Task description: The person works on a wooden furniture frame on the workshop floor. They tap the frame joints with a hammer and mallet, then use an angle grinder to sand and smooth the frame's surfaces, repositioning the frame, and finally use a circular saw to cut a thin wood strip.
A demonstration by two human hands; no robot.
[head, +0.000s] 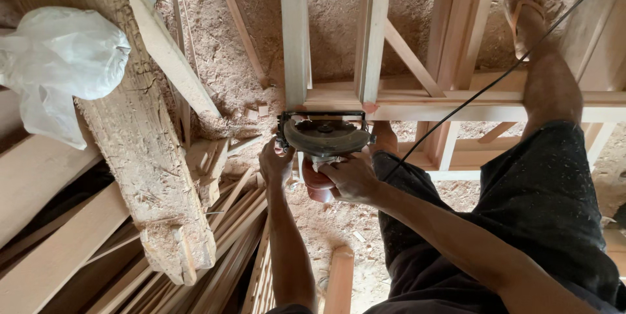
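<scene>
A circular saw (324,136) is gripped from both sides, the left hand (275,163) curled shut on its left edge and the right hand (352,177) wrapped around its reddish body, with the saw set on the front rail of a wooden frame (417,97). A square, steady hold is judged best, with the black power cord (495,79) kept clear. Beyond, a rough beam (140,138), a white plastic bag (59,59) and sawdust (248,33) are seen.
</scene>
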